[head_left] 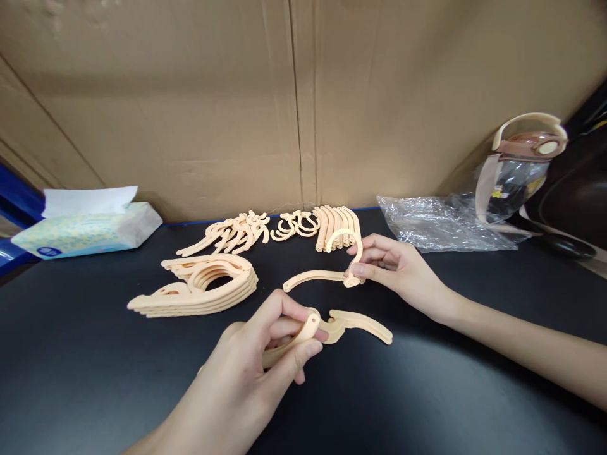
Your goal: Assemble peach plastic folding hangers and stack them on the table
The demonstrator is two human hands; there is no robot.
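My left hand (265,360) is closed on a cream plastic hanger arm (310,325), its end with a small hole pointing up between thumb and fingers. Just beyond these fingers lies another curved hanger piece (363,321), partly hidden by the hand. My right hand (391,265) pinches a cream hanger hook (356,253) by its base, with the curve upward and opening to the left. Behind the hook's base, a slim curved arm (313,276) extends left; whether it touches the hook, I cannot tell.
A stack of folded hanger pieces (227,294) lies left. Farther back are loose arms (237,230), several hooks (294,226) and a row of curved arms (334,224). A tissue pack (95,230), clear plastic bag (427,221) and water bottle (516,174) stand or lie near the cardboard wall (190,114).
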